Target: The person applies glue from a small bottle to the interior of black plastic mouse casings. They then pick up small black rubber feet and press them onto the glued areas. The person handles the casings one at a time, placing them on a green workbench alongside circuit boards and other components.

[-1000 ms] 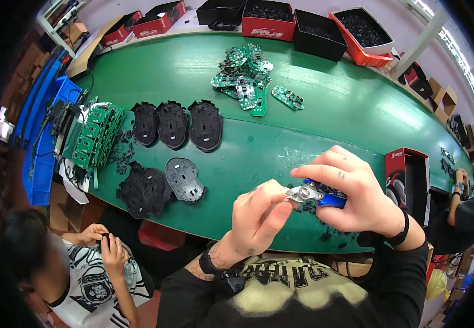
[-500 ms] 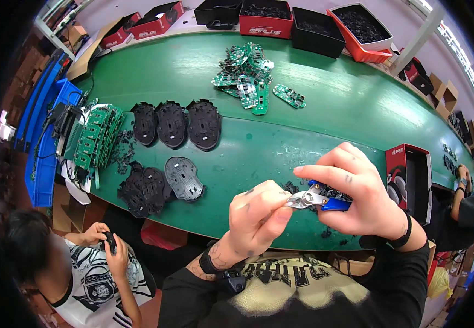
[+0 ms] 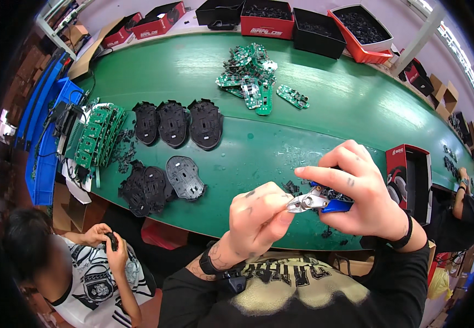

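Note:
My right hand [image 3: 361,194] is wrapped round a pair of cutting pliers [image 3: 309,201] with blue handles and silver jaws, its index finger stretched over the top. The jaws point left and meet the fingertips of my left hand [image 3: 259,216]. That hand is closed in a pinch at the jaw tips; whatever sits between its thumb and fingers is hidden or too small to name. Behind and below the pliers lie small black plastic bits [image 3: 330,192], partly covered by my right hand.
Black mouse-shaped shells [image 3: 172,124] and a grey shell [image 3: 185,177] lie left on the green table. Green circuit boards [image 3: 250,76] are piled at the back; more boards [image 3: 97,134] stand left. A red-black box [image 3: 406,164] is at right. A co-worker [image 3: 92,262] sits lower left.
The pliers' jaws have turned slightly against my left fingertips, and both hands have barely moved. The table scene has shifted a little to the right in view.

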The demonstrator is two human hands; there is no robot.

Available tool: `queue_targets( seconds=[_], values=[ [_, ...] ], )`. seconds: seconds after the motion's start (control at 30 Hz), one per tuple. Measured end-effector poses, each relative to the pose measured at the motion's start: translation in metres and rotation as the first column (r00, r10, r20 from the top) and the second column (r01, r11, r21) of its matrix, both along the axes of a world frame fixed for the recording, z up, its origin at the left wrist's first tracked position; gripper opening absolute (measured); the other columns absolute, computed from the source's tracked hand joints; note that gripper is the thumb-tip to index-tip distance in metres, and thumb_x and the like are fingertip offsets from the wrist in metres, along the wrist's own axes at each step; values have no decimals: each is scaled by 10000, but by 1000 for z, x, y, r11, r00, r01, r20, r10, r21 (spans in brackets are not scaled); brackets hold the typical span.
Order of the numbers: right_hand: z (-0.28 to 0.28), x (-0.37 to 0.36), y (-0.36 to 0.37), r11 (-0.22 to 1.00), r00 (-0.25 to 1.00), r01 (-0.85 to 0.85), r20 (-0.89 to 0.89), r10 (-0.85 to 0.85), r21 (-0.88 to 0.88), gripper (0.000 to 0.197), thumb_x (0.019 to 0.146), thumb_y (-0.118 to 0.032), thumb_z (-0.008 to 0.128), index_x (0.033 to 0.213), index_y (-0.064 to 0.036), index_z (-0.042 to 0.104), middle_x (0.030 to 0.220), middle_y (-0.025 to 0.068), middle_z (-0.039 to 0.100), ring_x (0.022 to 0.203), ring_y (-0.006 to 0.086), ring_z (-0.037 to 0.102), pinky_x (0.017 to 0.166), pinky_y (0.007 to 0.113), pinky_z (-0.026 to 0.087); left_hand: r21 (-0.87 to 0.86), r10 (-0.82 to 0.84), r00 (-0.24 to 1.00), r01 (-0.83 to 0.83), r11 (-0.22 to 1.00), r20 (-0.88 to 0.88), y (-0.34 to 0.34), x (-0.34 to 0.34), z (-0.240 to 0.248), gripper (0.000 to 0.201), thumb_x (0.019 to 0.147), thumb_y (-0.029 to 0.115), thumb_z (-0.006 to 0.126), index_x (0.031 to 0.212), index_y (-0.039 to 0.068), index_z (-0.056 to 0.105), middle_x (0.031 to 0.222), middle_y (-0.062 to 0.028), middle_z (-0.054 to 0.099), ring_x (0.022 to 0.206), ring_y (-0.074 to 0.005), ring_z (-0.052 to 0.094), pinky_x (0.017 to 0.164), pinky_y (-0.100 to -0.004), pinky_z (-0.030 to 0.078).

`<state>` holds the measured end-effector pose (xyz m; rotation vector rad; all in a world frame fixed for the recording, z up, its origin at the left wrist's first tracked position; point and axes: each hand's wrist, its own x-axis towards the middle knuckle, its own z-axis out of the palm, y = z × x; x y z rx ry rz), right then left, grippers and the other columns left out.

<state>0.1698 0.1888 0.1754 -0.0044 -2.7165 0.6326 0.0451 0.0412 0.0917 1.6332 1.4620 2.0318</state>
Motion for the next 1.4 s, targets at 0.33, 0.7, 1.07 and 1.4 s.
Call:
queue_targets(
  seconds=[0.33, 0.7, 1.07, 1.4],
  values=[
    [0, 1, -1, 998, 1000, -1, 4, 2, -61, 576, 540, -54, 690, 1114, -94, 651, 833, 61, 537, 762, 239, 502, 719, 342, 415, 18, -9, 1000, 10, 1000, -18, -1, -1, 0, 128, 807, 59, 631, 900, -9, 575, 721, -108, 602, 555, -216, 560, 469, -289, 429],
    [-2, 2, -2, 998, 1000, -11, -14, 10, -67, 559, 540, -57, 694, 1097, -92, 671, 819, 51, 546, 756, 223, 503, 725, 327, 409, 9, -38, 999, 38, 999, 13, -4, 2, 0, 137, 805, 53, 624, 912, -14, 573, 724, -111, 598, 552, -216, 552, 471, -296, 425],
    [0, 5, -3, 998, 1000, -14, -10, 13, -68, 580, 531, -79, 697, 1109, -114, 659, 844, 55, 533, 785, 246, 513, 740, 354, 416, -6, -30, 1000, 30, 1000, 9, -8, 3, 0, 147, 800, 48, 623, 918, -25, 574, 723, -113, 593, 556, -217, 548, 474, -293, 423],
    [-1, 6, -4, 999, 1000, -12, -8, 12, -36, 575, 528, -89, 711, 1100, -119, 660, 840, 51, 532, 775, 243, 508, 733, 355, 408, -2, -20, 1000, 20, 1000, 7, -7, 6, 1, 121, 892, 127, 542, 892, 7, 552, 656, -90, 562, 531, -153, 501, 476, -273, 392]
  ],
)
